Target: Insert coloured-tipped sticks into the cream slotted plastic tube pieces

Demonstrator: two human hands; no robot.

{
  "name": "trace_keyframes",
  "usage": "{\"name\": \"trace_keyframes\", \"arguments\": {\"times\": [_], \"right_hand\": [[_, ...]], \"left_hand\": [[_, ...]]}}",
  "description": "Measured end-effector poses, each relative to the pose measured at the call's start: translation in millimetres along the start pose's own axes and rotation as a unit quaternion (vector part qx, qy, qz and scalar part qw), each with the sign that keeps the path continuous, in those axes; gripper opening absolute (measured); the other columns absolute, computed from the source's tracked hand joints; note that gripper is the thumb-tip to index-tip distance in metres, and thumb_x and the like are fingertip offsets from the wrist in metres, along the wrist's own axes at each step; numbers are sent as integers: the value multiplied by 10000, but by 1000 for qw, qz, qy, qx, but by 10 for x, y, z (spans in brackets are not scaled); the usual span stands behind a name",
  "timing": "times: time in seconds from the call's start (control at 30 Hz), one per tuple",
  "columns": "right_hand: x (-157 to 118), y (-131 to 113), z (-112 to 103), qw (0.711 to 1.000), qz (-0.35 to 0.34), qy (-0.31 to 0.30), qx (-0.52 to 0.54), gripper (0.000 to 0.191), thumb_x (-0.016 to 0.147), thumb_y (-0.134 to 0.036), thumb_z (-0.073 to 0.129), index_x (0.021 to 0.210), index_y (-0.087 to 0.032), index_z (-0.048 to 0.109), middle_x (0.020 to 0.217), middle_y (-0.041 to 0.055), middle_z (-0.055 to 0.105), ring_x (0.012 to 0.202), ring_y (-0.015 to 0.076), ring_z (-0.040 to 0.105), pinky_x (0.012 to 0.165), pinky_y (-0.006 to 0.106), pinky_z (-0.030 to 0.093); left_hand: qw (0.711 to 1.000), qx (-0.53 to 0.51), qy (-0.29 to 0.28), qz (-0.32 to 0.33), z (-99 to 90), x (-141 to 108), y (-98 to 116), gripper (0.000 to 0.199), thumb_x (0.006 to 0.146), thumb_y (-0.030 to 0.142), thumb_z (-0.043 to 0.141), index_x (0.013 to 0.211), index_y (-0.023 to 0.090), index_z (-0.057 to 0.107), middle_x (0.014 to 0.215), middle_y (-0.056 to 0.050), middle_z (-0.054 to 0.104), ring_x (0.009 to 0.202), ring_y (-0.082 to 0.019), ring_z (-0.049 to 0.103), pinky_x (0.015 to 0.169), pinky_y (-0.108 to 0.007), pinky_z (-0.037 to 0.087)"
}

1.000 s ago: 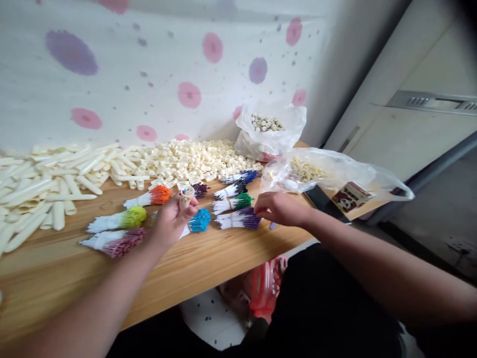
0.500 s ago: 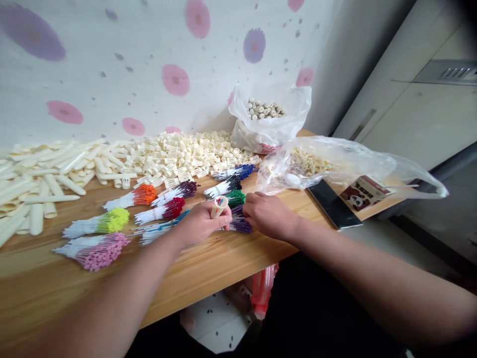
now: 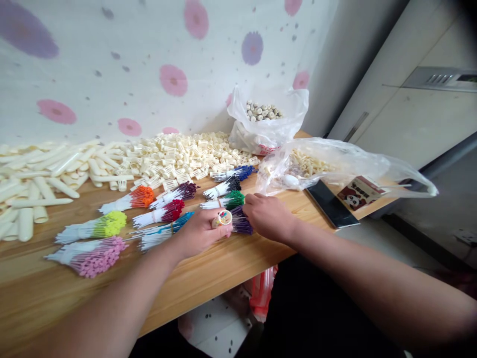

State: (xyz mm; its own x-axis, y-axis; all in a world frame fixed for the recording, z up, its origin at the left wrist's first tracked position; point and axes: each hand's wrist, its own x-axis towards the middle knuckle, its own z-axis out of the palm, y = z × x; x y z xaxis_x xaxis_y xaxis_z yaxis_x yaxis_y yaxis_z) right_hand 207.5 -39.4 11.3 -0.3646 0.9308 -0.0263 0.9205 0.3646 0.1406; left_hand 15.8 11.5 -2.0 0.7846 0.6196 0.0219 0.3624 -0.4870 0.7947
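Fingers of the left hand point(image 3: 197, 232) are clenched around a cream tube point(image 3: 219, 220), its mouth up, thumb along the near side. Right hand point(image 3: 268, 218): fingers curled in at the heads of the purple bundle point(image 3: 241, 222); tips hidden, can't tell if they pinch a stick. The two hands are near each other, tube on the left of that bundle's heads.

Big to small: spotted wall sheet point(image 3: 130, 64) behind, white cabinet point(image 3: 410, 109) at right, wooden table point(image 3: 208, 268) under it all. Far left on it, heap of long cream tubes point(image 3: 55, 169); next to that, heap of short slotted pieces point(image 3: 182, 156). Right of those, flat clear bag point(image 3: 383, 169) with pale bits in it, and upright white bag point(image 3: 242, 136) behind it, full of round-ended pieces point(image 3: 263, 111). Dark flat slab point(image 3: 331, 204) in front of the flat bag, panda box point(image 3: 359, 194) just beside it.

Stick bundles, white shafts, coloured heads: pink point(image 3: 99, 256), yellow point(image 3: 112, 224), orange point(image 3: 141, 197), red point(image 3: 172, 211), maroon point(image 3: 184, 191) and light blue point(image 3: 164, 231) left of the hands or by the left wrist; dark blue point(image 3: 240, 172), black point(image 3: 229, 185) and green point(image 3: 233, 199) stacked back from the purple one.

Smallest: coloured tips point(image 3: 224, 216) inside the held tube.
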Motion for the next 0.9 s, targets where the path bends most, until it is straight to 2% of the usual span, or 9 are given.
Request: {"name": "trace_keyframes", "arguments": {"times": [0.1,0.17,0.27,0.33,0.37,0.47,0.57,0.7,0.9], "right_hand": [[-58,114,-28,999,11,30,34,175,900,-222,453,835,-185,611,896,55,613,792,179,594,628,252,412],[-137,231,-49,996,51,50,46,166,902,-227,466,827,-190,609,866,40,617,750,162,584,597,241,377],[-251,347,-98,988,112,78,75,163,899,-203,477,824,-184,620,831,39,612,708,145,561,583,231,354],[-275,314,-145,983,62,104,139,175,907,-184,475,827,-174,630,833,39,604,729,130,554,637,222,383],[-264,263,-168,978,14,112,175,186,913,-178,470,827,-168,635,834,38,597,732,120,548,662,216,395],[-162,55,-202,958,-108,115,239,206,921,-172,461,844,-160,653,845,43,585,720,111,535,675,214,417],[-26,-77,-151,941,-118,164,271,172,897,-161,490,906,-145,661,860,62,594,735,126,546,674,233,434],[69,-58,-30,881,-21,258,395,202,815,-148,578,1003,-132,649,834,57,648,683,124,571,621,236,451],[102,-43,29,790,1,231,569,165,811,-192,558,920,-146,673,844,55,694,710,126,610,634,246,491]], "left_hand": [[1000,14,12,-2,8,-6,4,210,810,294,533,667,161,611,658,1,608,625,-127,534,612,-243,402],[1000,15,22,12,15,-16,-17,223,808,306,542,654,162,614,657,2,602,630,-129,530,618,-246,402],[994,-11,100,31,16,-35,-51,242,820,323,539,650,164,602,621,10,574,600,-125,513,594,-242,400],[983,-41,177,24,12,-44,-55,244,830,336,535,669,166,603,606,16,562,571,-117,495,569,-236,397],[980,-56,190,19,10,-46,-51,242,827,342,542,676,166,609,609,16,565,565,-115,493,561,-234,396],[990,-77,114,2,5,-43,-23,199,764,327,622,651,164,633,630,14,597,583,-122,518,562,-233,402],[993,-76,80,-32,-18,-35,-1,182,712,293,659,588,163,627,584,19,594,578,-131,529,549,-232,396],[988,-81,130,-24,-69,-37,-1,228,756,290,612,567,163,614,570,20,586,564,-115,516,557,-227,394],[979,-149,134,-31,-26,-46,-46,257,799,336,586,622,152,610,565,29,540,458,-71,411,428,-197,331]]}}
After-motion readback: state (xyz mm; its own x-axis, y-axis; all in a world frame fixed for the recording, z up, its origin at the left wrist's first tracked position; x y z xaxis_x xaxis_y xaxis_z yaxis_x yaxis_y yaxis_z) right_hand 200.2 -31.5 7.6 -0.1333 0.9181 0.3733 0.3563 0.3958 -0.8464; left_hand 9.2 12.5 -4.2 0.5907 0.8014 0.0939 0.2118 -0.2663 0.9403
